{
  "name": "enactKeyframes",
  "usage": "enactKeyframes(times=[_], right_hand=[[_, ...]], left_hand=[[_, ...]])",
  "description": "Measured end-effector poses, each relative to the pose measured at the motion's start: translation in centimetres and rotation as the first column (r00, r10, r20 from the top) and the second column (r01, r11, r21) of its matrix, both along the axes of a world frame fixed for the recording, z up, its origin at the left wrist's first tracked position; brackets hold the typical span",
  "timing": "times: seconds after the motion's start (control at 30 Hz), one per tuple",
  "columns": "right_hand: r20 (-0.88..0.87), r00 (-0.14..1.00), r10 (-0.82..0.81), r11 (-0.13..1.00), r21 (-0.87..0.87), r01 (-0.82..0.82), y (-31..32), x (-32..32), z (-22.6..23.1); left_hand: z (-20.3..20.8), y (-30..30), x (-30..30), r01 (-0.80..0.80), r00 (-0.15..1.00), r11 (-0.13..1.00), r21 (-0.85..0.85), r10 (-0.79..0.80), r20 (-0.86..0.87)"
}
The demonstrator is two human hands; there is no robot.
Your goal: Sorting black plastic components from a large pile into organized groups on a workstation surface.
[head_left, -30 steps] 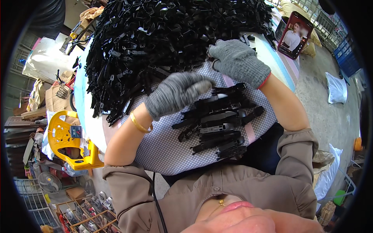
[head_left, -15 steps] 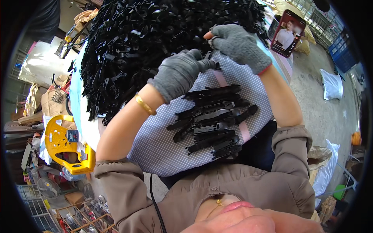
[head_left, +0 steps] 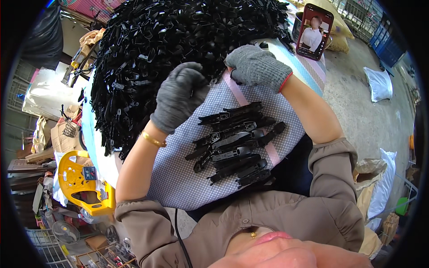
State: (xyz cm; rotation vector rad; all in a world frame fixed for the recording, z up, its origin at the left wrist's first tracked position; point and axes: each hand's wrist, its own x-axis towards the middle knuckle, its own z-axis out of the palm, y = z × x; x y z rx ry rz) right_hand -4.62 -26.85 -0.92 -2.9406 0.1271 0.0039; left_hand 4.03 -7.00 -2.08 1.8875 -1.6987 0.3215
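Observation:
Both my hands wear grey knit gloves. My left hand [head_left: 181, 96] hovers at the near edge of a big heap of black plastic clip-like parts [head_left: 178, 35]; motion smears its curled fingers, so whether they hold anything is unclear. To its right, my right hand [head_left: 257, 67] is over the dotted grey-white cloth [head_left: 174, 178], beside the heap. Its fingers are curled inward, and what they hold, if anything, is hidden. Closer to me, several similar black parts [head_left: 237, 143] lie stacked in a rough column across the cloth and its pink stripe.
A phone [head_left: 315, 31] showing a person on its screen stands at the far right of the work surface. To the left is a yellow plastic chair [head_left: 73, 178] with a small dark box on it. A white sack [head_left: 379, 84] lies on the concrete floor at right.
My hands have come apart: the left has moved left and toward me, away from the right. The right hand has drawn slightly nearer, its fingers now curled down. The whole view has shifted slightly.

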Motion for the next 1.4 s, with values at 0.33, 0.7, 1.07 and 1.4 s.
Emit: enactKeyframes(times=[0.33,0.7,1.07,1.4], right_hand=[[0.027,1.0,-0.004,0.796,0.605,-0.013,2.5,-0.4,0.5],[-0.043,0.936,0.351,0.907,0.264,-0.328,4.2,-1.5,0.2],[0.081,0.922,0.378,0.917,0.105,-0.385,4.1,0.2,-1.5],[0.088,0.996,-0.012,0.555,0.829,-0.067,3.0,0.1,-1.0]], left_hand=[[0.0,3.0,-0.4,-0.004,0.16,0.981,-0.195,-0.191,-0.968],[1.2,3.8,-0.8,-0.133,0.242,0.99,-0.039,-0.006,-0.97],[1.8,4.4,-0.7,-0.027,0.321,0.984,0.178,0.177,-0.93],[1.3,3.9,-1.6,0.001,0.384,0.988,0.156,0.144,-0.912]])
